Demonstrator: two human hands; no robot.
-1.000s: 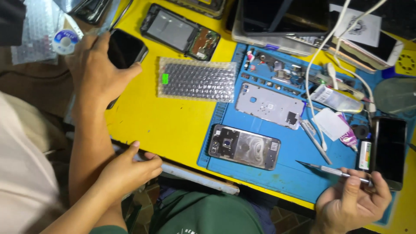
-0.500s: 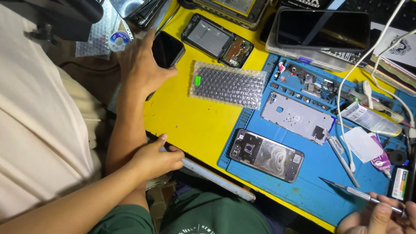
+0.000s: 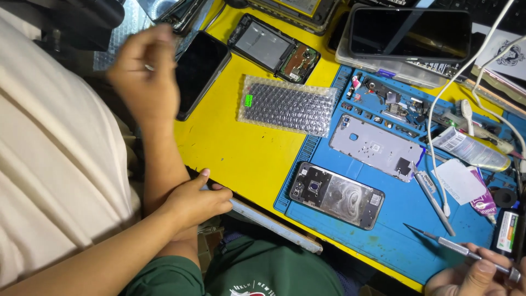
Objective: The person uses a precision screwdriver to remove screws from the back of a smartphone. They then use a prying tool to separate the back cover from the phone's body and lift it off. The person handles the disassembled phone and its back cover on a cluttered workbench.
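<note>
At the lower right corner of the blue mat, the right hand is closed around a precision screwdriver. Its tip points inward toward the opened phone, which lies flat near the mat's front edge with bare mat between them. The left hand is out of view. A co-worker's hand rests on the yellow table edge.

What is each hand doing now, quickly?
Left hand: blurred beside the black phone; grip cannot be told.
Right hand: closed on the thin screwdriver.
</note>
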